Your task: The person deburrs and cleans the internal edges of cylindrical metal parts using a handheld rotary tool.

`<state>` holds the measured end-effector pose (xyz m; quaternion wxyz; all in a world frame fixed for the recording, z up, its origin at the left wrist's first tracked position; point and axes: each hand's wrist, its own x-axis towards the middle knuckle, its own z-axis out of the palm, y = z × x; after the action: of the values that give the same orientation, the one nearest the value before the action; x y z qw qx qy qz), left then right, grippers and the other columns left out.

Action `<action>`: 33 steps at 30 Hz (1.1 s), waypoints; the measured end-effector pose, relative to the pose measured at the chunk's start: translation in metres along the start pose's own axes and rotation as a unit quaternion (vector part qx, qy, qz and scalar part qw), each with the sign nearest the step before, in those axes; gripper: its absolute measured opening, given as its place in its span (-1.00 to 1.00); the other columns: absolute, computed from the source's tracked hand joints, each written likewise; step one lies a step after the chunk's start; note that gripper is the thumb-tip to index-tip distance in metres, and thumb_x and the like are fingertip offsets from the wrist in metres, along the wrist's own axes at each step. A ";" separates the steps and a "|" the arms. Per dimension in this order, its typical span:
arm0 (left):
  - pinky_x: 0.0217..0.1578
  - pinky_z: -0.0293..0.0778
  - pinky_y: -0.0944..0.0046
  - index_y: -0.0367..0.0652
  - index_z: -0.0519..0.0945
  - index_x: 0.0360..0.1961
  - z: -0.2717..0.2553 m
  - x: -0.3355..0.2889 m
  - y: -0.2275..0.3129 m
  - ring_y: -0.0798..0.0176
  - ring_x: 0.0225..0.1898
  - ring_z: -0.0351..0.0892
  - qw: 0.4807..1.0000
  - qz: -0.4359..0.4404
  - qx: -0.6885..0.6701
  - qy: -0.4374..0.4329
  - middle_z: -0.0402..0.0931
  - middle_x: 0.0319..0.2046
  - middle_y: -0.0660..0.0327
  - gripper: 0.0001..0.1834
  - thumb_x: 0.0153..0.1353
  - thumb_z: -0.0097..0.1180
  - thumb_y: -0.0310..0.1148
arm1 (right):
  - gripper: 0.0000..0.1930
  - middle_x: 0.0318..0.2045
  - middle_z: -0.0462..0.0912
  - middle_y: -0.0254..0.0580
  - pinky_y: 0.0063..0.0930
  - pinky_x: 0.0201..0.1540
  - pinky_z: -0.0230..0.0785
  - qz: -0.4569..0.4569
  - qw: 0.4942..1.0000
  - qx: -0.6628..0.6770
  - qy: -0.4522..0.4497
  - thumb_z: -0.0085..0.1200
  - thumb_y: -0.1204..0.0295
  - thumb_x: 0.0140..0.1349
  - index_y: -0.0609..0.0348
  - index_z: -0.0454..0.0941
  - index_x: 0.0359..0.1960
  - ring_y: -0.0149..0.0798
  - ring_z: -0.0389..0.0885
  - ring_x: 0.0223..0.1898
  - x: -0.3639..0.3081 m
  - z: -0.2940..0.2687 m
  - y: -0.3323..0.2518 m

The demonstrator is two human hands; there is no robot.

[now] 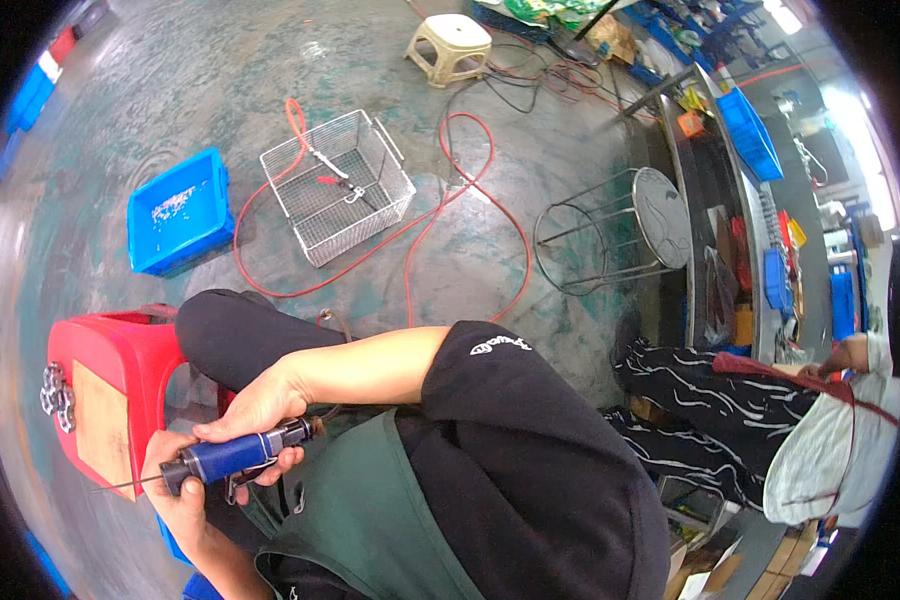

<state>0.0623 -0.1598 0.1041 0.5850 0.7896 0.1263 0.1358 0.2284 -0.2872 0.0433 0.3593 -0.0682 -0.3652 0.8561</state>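
A blue and black handheld air tool (pixel 232 457) lies across both my hands, low at the left. From its front end a thin dark rod or blade sticks out to the left. My left hand (pixel 178 492) is closed around the front end near the rod. My right hand (pixel 265 412) grips the body farther back, with fingers showing beneath it. Just beyond my hands stands a red plastic stool (pixel 110 340) with a tan board (pixel 105 425) on it. Shiny silver metal parts (pixel 58 398) sit at the stool's left side.
A wire basket (pixel 315 215) holds a red-handled tool and a hose end. Left of it stands a blue bin (pixel 175 250) with small pale pieces. A red hose (pixel 510 230) loops over the floor near a round stool (pixel 660 218). Another person (pixel 830 450) is at the right.
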 end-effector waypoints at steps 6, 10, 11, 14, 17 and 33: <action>-0.50 0.31 0.45 -0.23 0.45 -0.12 -0.015 0.020 -0.034 0.32 -0.31 0.46 0.981 -0.005 -0.191 -0.044 0.45 -0.27 0.15 -0.45 0.25 0.00 0.11 | -0.19 -0.56 0.49 -0.29 -0.61 -0.66 0.27 -0.012 0.940 -0.122 0.317 -0.41 -0.34 0.22 0.22 0.47 -0.03 -0.49 0.38 -0.70 -0.056 0.054 -0.029; -0.39 0.44 0.42 -0.22 0.42 -0.02 -0.028 0.045 -0.041 0.24 -0.24 0.49 0.884 -0.086 -0.456 -0.060 0.45 -0.17 0.09 -0.52 0.30 -0.05 -0.01 | -0.32 -0.53 0.48 -0.33 -0.59 -0.58 0.25 -0.025 0.811 -0.243 0.531 -0.36 -0.25 0.29 0.19 0.46 -0.16 -0.52 0.39 -0.61 -0.085 0.098 -0.045; -0.39 0.44 0.42 -0.22 0.42 -0.02 -0.033 0.045 -0.040 0.24 -0.24 0.49 0.882 -0.084 -0.461 -0.058 0.45 -0.17 0.09 -0.52 0.30 -0.05 -0.01 | -0.34 -0.52 0.48 -0.34 -0.59 -0.58 0.24 -0.023 0.768 -0.270 0.580 -0.35 -0.24 0.31 0.18 0.45 -0.20 -0.53 0.39 -0.58 -0.084 0.102 -0.049; -0.03 0.51 0.16 -0.28 0.37 0.10 -0.067 0.041 -0.036 0.06 -0.03 0.48 0.843 -0.055 -0.533 0.055 0.46 -0.04 0.01 -0.57 0.32 -0.10 -0.23 | -0.32 -0.51 0.47 -0.30 -0.59 -0.54 0.32 -0.041 0.721 -0.326 0.610 -0.34 -0.26 0.28 0.21 0.39 -0.15 -0.48 0.42 -0.57 -0.056 0.116 -0.082; 0.01 0.48 -0.15 -0.34 0.40 0.06 -0.097 0.049 -0.043 0.01 0.02 0.48 0.855 -0.001 -0.462 0.234 0.48 -0.05 -0.01 -0.65 0.29 -0.08 -0.41 | -0.49 -0.42 0.44 -0.37 -0.64 -0.44 0.28 -0.031 0.705 -0.343 0.620 -0.23 -0.13 0.33 0.12 0.40 -0.19 -0.54 0.36 -0.47 -0.020 0.102 -0.100; -0.29 0.35 0.30 -0.24 0.49 -0.07 -0.227 -0.026 -0.136 0.18 -0.29 0.51 0.727 0.116 -0.541 0.406 0.57 -0.19 -0.01 -0.35 0.42 -0.55 0.06 | -0.51 -0.45 0.43 -0.22 -0.54 -0.49 0.35 0.141 0.854 -0.391 0.314 -0.36 0.03 0.42 0.33 0.29 -0.16 -0.43 0.44 -0.53 0.188 -0.054 -0.092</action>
<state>-0.0496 0.0715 0.0353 0.7854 0.2170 0.1646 0.5559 0.1631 -0.0874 0.0939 0.2737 -0.5190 -0.5242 0.6172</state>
